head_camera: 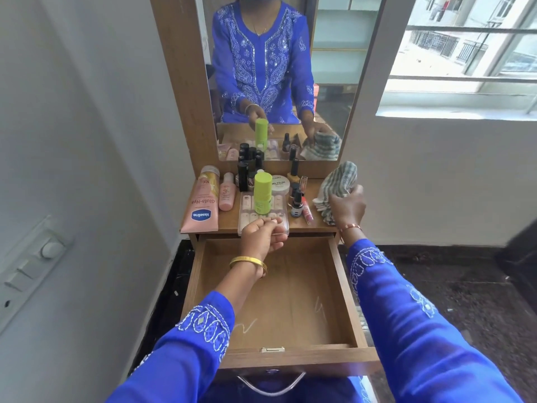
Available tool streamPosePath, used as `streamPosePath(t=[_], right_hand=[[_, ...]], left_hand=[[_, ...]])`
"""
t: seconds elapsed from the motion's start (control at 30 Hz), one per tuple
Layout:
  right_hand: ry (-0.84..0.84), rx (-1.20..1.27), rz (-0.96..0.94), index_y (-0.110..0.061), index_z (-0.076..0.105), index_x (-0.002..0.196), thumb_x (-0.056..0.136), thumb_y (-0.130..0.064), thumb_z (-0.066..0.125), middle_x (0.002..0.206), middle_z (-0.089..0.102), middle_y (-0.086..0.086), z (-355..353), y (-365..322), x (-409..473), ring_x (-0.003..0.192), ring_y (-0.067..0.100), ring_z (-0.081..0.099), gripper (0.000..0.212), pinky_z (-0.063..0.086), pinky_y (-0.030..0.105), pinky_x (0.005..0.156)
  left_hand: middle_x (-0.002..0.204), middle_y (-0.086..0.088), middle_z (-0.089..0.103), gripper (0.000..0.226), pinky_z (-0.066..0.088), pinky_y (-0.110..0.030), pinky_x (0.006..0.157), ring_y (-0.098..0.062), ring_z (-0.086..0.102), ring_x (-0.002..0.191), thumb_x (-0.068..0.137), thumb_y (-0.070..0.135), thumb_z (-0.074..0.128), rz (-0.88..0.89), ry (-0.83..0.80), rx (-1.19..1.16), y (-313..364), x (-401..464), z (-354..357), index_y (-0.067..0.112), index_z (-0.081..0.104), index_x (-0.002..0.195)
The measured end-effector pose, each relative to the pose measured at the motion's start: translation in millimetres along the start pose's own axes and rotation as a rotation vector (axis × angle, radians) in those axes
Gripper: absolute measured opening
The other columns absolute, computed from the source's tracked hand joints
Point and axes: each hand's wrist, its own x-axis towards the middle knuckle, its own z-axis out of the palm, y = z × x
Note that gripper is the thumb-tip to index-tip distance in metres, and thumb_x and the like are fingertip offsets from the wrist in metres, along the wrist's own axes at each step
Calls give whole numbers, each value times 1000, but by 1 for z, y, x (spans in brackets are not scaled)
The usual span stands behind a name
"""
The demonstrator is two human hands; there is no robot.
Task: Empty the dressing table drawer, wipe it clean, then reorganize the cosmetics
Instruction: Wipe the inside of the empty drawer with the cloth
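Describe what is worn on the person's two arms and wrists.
Both arms wear bright blue sleeves with white embroidered patterns near the cuffs. The left hand has a plain gold bangle at the wrist. The right hand has a thin copper-coloured bracelet.
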Motion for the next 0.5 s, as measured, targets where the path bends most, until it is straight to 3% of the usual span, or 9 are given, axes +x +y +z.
streamPosePath(t=[0.13,0.23,0.37,0.5], right_hand=[[94,171,-30,-5,50,97,81,-10,61,98,66,17,-10,1,-26,89,31,63,21,44,29,73],[123,329,8,-12,44,85,78,-7,62,85,62,9,-16,5,-54,79,29,63,20,53,39,74],[88,492,77,-12,45,80,76,-1,60,74,57,-1,-30,18,-100,68,21,58,19,51,26,59],[-64,609,133,-14,48,78,74,1,60,77,60,7,-40,37,-148,68,21,58,20,52,36,62]], left_hand=[[72,-3,63,20,51,-22,59,-9,61,55,92,9,48,-5,-22,4,-5,-3,1,16,61,79],[72,-3,63,21,51,-23,60,-11,61,59,93,10,47,-16,-41,19,-11,-7,-1,16,62,79],[72,-2,61,20,50,-21,56,-8,59,56,93,12,47,-63,-66,41,-27,-14,-4,16,61,80],[75,-3,61,16,50,-22,55,-13,58,64,91,26,54,-138,-80,11,-45,-27,-9,15,63,84]])
